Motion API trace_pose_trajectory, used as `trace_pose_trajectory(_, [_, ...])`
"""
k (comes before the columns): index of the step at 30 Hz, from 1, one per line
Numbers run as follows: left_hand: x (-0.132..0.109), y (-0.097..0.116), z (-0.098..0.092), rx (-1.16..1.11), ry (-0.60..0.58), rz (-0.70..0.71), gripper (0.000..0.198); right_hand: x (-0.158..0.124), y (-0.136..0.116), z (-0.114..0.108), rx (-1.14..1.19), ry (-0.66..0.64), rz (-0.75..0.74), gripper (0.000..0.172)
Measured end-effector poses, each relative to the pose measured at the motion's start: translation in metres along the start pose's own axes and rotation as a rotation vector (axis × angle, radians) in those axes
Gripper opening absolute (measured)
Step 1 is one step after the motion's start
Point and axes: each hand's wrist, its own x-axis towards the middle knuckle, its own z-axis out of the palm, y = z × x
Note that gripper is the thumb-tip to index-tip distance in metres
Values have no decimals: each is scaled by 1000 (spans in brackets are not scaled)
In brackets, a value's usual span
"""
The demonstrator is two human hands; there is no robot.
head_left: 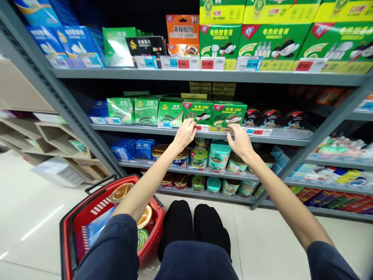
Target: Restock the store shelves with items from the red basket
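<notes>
Left hand and right hand touched the shelf edge at 12 o'clock, below green boxes; whether either gripped anything could not be determined.

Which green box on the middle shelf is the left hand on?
The fourth green box from the left, first of the two darker ones; the left hand touches its lower left corner.

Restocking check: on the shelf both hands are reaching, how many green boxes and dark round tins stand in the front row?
green boxes: 5
dark round tins: 3
total: 8
</notes>
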Motion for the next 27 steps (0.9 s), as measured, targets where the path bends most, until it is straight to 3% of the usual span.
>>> trace_pose_trajectory(8, [8, 2, 7, 11, 21, -52, 19, -4, 2, 3, -51, -25, -25, 41])
trace_pose_trajectory(12, [-3, 3, 8, -77, 152, -74, 27, -10, 7, 0, -105, -43, -38, 44])
trace_pose_trajectory(16, [-18, -10, 4, -77, 326, -136, 28, -14, 15, 0, -151, -46, -74, 47])
trace_pose_trajectory(21, [-24, -34, 0, -65, 280, -109, 22, -16, 14, 2, -213, -78, -90, 52])
trace_pose_trajectory(27, [-20, -52, -3, -125, 251, -155, 14, -8, -22, 14, -261, -46, 2, 42])
